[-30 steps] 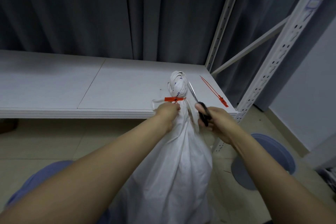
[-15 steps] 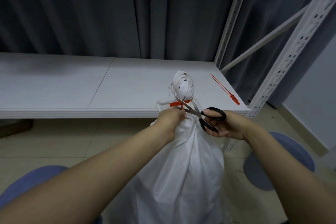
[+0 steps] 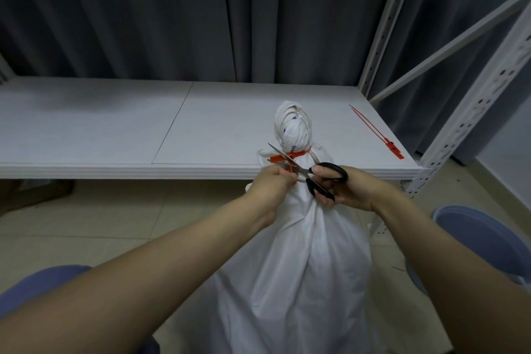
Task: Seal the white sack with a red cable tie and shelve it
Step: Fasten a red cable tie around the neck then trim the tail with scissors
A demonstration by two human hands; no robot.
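Centre frame, the white sack point(image 3: 298, 261) stands below the shelf point(image 3: 115, 135) edge, neck cinched by a red cable tie point(image 3: 297, 156); left hand point(image 3: 273, 184) pinches its tail, right hand point(image 3: 344, 187) grips open scissors point(image 3: 310, 171); trimming and shelving remain.

a white shelf board point(image 3: 115, 129) carries a spare red cable tie point(image 3: 376, 131) lying near its right end.

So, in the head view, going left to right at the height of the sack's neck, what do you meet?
Left hand pinching the tie's tail → black-handled steel scissors → right hand in the handles → spare red cable tie lying on the white shelf board.
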